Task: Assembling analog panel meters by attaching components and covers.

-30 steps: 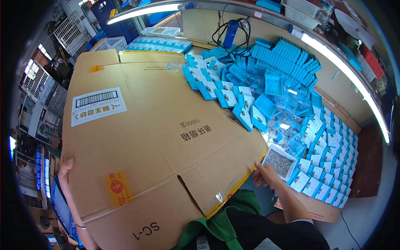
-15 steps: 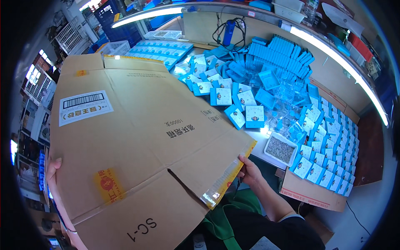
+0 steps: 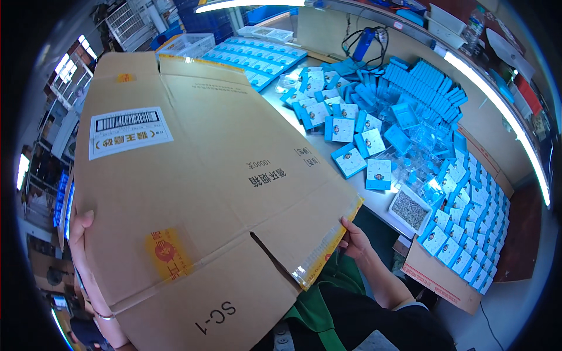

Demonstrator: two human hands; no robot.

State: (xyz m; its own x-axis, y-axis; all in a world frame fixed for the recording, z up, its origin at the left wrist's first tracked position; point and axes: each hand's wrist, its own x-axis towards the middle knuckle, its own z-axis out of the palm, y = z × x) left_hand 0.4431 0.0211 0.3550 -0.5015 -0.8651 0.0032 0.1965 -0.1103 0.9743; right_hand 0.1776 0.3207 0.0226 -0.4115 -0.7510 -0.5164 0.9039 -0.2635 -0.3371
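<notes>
A large flattened cardboard box (image 3: 199, 187), brown with yellow tape strips and a white barcode label, spans the view in front of me. Gripping its left edge is my left hand (image 3: 81, 229), thumb on the face and the fingers mostly hidden behind. My right hand (image 3: 355, 238) pinches the taped right edge near the corner of a flap. The box is held up, tilted, covering part of the worktable. Beyond its right edge lie several small blue-and-white boxes (image 3: 339, 129) in a loose pile.
Rows of blue-and-white boxes (image 3: 462, 245) stand on a cardboard sheet at the right. A white tray of small grey pieces (image 3: 411, 210) sits beside them. Clear plastic cases (image 3: 430, 140) and stacked blue trays (image 3: 424, 85) lie farther back. A tube light (image 3: 503, 117) hangs above.
The view has turned slightly left, so the table and its boxes sit farther right. Both hands keep their hold on the cardboard box, whose far end appears a little higher in view.
</notes>
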